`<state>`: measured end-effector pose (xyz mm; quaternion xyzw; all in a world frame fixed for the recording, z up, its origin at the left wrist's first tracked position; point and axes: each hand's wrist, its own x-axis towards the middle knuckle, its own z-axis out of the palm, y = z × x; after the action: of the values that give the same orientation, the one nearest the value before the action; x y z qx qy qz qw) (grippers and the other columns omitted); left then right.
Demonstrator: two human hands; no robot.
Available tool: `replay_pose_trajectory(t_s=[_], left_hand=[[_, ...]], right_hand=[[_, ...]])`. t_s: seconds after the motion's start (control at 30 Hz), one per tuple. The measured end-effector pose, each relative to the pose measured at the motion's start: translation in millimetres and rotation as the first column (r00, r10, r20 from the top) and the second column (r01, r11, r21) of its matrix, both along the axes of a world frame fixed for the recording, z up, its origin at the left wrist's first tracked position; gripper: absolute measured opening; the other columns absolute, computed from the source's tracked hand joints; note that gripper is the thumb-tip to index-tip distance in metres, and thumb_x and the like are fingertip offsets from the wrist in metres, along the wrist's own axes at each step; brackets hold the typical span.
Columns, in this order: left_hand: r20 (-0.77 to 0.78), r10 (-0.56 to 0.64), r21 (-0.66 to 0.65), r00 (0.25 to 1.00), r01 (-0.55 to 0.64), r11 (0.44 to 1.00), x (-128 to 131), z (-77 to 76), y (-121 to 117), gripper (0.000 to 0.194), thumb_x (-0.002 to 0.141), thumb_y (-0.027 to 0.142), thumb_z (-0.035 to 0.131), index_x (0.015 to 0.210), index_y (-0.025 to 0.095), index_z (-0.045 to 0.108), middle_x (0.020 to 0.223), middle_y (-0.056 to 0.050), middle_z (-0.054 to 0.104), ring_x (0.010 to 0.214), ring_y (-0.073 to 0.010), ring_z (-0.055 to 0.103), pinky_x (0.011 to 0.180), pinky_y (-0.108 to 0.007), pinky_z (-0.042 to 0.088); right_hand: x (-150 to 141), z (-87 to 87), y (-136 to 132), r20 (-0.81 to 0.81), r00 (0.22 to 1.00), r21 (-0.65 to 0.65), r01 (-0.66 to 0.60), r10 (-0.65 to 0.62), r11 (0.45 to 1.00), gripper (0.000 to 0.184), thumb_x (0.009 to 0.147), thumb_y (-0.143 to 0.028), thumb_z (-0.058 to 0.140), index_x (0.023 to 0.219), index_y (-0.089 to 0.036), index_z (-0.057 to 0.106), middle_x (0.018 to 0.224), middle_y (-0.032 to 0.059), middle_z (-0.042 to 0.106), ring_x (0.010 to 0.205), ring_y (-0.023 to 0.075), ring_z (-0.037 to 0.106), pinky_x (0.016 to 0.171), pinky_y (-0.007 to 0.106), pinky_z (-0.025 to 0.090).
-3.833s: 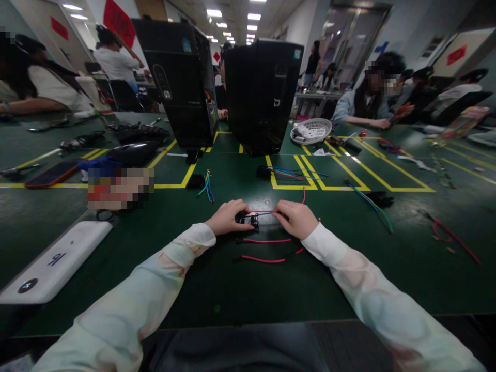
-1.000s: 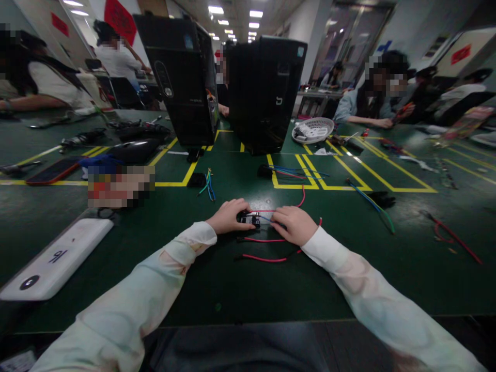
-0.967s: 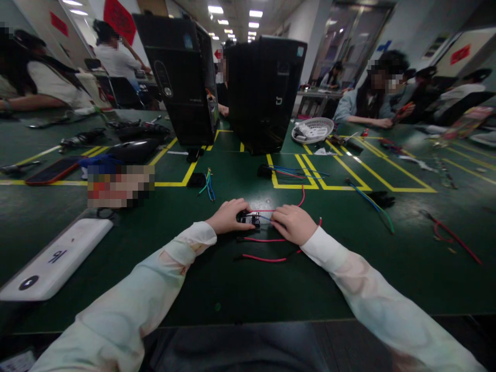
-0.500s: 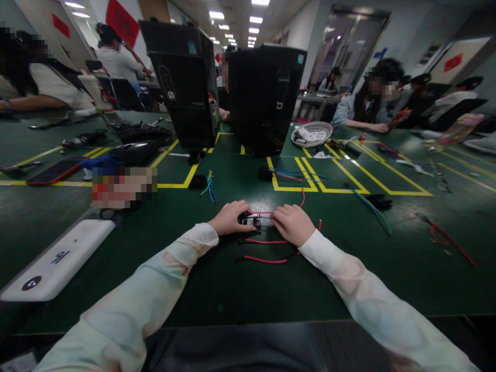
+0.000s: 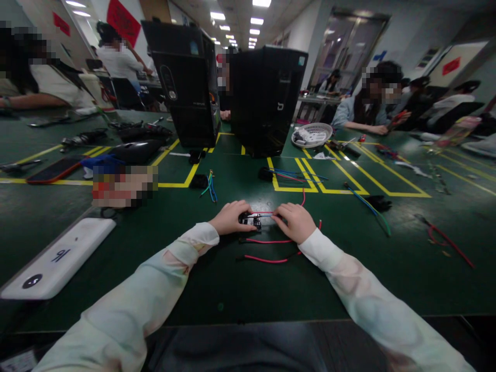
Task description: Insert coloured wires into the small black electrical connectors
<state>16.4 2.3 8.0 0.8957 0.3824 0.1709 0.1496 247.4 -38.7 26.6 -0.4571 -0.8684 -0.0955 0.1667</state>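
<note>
My left hand (image 5: 229,217) is closed around the left side of a small black connector housing (image 5: 256,222), thumb below it and fingers above. Thin red and blue wires run from that housing toward the right. With thumb and fingertips pressed together, my right hand (image 5: 295,221) pinches the blue wire (image 5: 265,216); the red wire passes close by at the fingertips. Below the hands lie two loose red wires (image 5: 265,260) with dark ends, partly hidden near my right wrist.
Two black computer towers (image 5: 267,98) stand ahead. Wire bundles lie at left (image 5: 210,186) and right (image 5: 368,206). A white basket (image 5: 313,135) sits behind. A white power bank (image 5: 58,258) and a phone (image 5: 58,171) are at left. Other people sit around.
My right hand has shifted very slightly to the right along the wire, its fingers drawn up a little. The left hand keeps its hold on the housing.
</note>
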Motion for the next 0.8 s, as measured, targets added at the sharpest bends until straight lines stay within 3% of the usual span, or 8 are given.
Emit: replay_pose_trajectory(t_s=[0.27,0.5,0.63,0.8], left_hand=[[-0.006,0.006,-0.012,1.0,-0.006,1.0,-0.3,0.7,-0.6,0.045,0.068,0.058,0.059,0.094,0.021,0.054,0.097,-0.002,0.053,0.092,-0.0214,0.05,0.076,-0.031,0.034],[-0.001,0.007,-0.012,1.0,-0.007,1.0,0.2,0.1,-0.4,0.045,0.068,0.058,0.059,0.094,0.021,0.054,0.098,-0.002,0.053,0.092,-0.0211,0.049,0.077,-0.032,0.034],[-0.012,0.012,-0.021,1.0,-0.012,1.0,0.3,1.0,-0.4,0.045,0.068,0.058,0.059,0.094,0.021,0.054,0.098,-0.002,0.053,0.092,-0.0216,0.049,0.077,-0.032,0.034],[-0.022,0.005,-0.029,1.0,-0.005,1.0,0.5,2.6,-0.8,0.044,0.068,0.057,0.059,0.093,0.021,0.054,0.097,-0.002,0.054,0.092,-0.0215,0.049,0.077,-0.032,0.034]], right_hand=[[6.2,-2.9,0.4,-0.041,0.998,-0.108,-0.052,0.048,0.993,0.019,0.089,-0.027,0.039,0.082,-0.018,0.054,0.08,0.004,0.059,0.074,0.014,0.053,0.064,0.024,0.032],[6.2,0.3,-1.5,-0.105,0.989,-0.04,-0.106,0.101,0.994,0.022,0.09,-0.026,0.036,0.081,-0.018,0.054,0.078,0.0055,0.058,0.075,0.0151,0.052,0.067,0.025,0.034],[8.7,1.7,-2.6,-0.061,0.985,-0.138,-0.169,0.161,0.976,0.018,0.088,-0.025,0.039,0.08,-0.018,0.054,0.075,0.0032,0.06,0.072,0.0139,0.052,0.065,0.024,0.033],[8.3,1.6,1.1,-0.032,0.999,-0.085,-0.036,0.033,0.996,0.022,0.089,-0.03,0.04,0.079,-0.018,0.056,0.071,0.003,0.059,0.068,0.0136,0.052,0.063,0.024,0.031]])
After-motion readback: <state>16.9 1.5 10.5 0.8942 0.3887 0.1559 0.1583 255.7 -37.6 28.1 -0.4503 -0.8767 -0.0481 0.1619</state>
